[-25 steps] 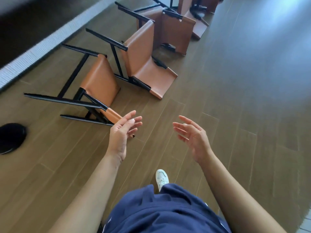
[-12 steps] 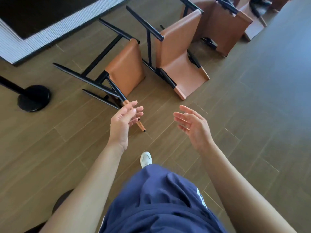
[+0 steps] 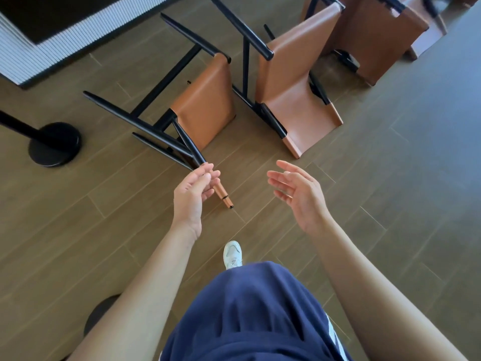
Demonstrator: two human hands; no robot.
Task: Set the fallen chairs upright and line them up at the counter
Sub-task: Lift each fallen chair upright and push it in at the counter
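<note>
Nearest fallen tan-leather, black-framed chair [image 3: 205,105]: left hand [image 3: 194,190] at its black back post [image 3: 191,147], grip unclear; right hand [image 3: 296,190] spread, empty. Best to seize both posts, then pivot chair upright.

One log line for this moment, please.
step: reach nearest fallen tan-leather black-framed chair | left hand: open at its leather-tipped post, no grip seen | right hand: open, empty | upright: none in view
</note>
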